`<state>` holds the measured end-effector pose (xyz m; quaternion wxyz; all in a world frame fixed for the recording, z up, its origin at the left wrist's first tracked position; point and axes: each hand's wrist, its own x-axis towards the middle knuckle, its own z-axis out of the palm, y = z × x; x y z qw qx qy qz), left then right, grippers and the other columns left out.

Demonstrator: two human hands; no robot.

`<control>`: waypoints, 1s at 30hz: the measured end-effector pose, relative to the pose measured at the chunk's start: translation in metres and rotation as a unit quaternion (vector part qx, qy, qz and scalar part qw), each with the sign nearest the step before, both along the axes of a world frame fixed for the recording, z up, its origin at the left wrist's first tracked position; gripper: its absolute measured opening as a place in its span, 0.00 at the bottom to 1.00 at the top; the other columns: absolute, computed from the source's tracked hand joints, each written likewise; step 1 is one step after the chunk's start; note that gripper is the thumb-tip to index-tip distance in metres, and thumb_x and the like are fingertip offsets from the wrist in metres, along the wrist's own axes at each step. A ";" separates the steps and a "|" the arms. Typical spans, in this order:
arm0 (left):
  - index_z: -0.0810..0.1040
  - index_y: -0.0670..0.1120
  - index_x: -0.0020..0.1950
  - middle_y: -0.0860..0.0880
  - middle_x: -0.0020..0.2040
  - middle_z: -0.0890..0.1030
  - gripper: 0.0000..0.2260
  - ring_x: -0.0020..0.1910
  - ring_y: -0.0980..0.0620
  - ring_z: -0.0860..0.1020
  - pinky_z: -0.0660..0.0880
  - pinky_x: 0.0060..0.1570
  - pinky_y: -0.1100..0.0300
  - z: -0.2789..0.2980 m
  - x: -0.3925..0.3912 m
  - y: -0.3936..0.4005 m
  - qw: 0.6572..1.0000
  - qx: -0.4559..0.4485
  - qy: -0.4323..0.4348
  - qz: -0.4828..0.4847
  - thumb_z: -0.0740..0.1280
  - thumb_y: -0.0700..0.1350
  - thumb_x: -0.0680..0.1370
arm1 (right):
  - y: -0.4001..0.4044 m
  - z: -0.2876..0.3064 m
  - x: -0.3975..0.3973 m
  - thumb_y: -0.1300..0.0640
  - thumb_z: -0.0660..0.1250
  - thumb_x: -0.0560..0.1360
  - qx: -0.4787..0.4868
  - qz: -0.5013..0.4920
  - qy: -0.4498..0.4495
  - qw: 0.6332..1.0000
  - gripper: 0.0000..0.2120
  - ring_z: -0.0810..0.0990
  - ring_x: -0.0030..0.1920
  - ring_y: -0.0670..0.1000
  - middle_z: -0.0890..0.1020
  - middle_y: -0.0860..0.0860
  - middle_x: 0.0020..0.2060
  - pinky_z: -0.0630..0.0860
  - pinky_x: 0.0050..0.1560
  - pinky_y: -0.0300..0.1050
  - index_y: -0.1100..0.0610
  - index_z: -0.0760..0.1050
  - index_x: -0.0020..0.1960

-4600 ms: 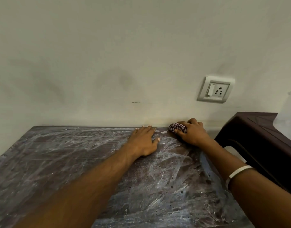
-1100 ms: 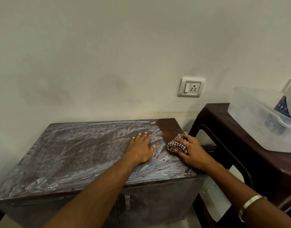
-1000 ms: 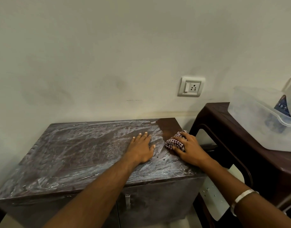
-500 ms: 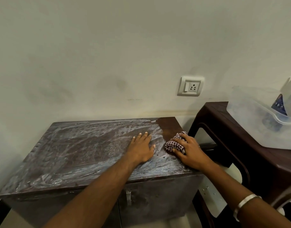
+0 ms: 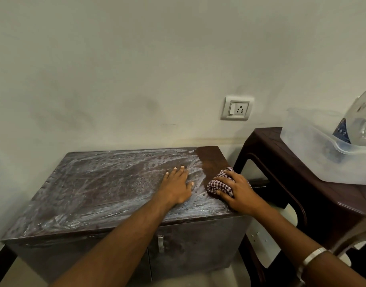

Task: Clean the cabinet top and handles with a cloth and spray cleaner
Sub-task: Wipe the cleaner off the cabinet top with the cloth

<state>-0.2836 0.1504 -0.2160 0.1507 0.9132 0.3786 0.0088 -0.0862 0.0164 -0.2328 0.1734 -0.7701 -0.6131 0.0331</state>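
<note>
A low dark brown cabinet stands against the wall; its top (image 5: pixel 99 189) is smeared with white streaks, except a clean dark strip at the far right. My right hand (image 5: pixel 237 192) presses a bunched red-and-white checked cloth (image 5: pixel 216 186) onto the top near its right edge. My left hand (image 5: pixel 176 186) lies flat, fingers spread, on the smeared surface just left of the cloth. A small metal handle (image 5: pixel 160 243) shows on the cabinet's front, between the doors. No spray cleaner can be made out.
A dark brown plastic stool (image 5: pixel 298 179) stands close to the cabinet's right side, carrying a clear plastic tub (image 5: pixel 314 154) with a clear bottle in it. A white wall socket (image 5: pixel 237 108) sits above the cabinet's right end. The wall runs directly behind.
My right hand has drawn the cloth a little toward me along the right edge, lengthening the clean dark strip. The left hand has stayed put. The view has pulled back from the wall.
</note>
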 end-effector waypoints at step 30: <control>0.48 0.47 0.80 0.48 0.81 0.46 0.28 0.79 0.48 0.44 0.41 0.77 0.47 -0.003 -0.003 0.001 1.000 0.016 0.011 -0.017 0.49 0.57 0.83 | -0.040 -0.003 0.005 0.30 0.51 0.73 0.012 0.087 -0.019 0.996 0.31 0.56 0.74 0.49 0.60 0.47 0.74 0.55 0.75 0.50 0.42 0.64 0.72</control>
